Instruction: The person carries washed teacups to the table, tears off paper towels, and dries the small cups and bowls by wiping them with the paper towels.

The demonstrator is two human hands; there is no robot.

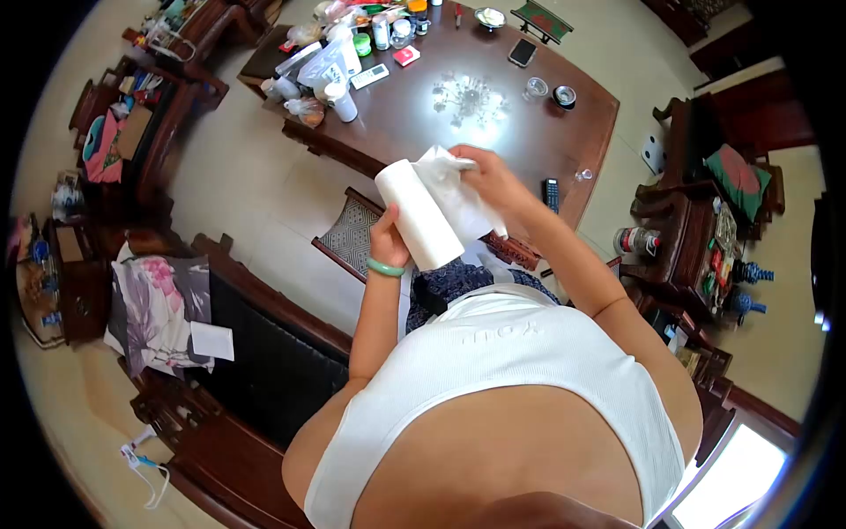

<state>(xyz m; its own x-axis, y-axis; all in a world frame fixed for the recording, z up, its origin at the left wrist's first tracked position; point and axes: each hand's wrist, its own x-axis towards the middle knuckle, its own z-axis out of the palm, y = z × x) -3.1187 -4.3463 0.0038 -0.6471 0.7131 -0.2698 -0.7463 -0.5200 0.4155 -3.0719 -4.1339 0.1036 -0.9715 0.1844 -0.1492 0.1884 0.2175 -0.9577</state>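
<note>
A thick white roll (419, 216) of thin sheet material, paper towel or plastic, is tilted in front of my body above my lap. My left hand (388, 242), with a green bangle at the wrist, grips the roll from its left side. A loose white sheet (458, 201) hangs from the roll's right side, crumpled at the top. My right hand (489, 176) pinches that sheet near its upper edge. Part of the right fingers is hidden behind the sheet.
A dark wooden table (397, 115) stands ahead, bearing bottles and bags at its left, a phone (523, 53), a remote control (552, 195) and glass cups (536, 86). A patterned stool (352, 231) is left of the roll. A black-cushioned bench (264, 370) lies at my left.
</note>
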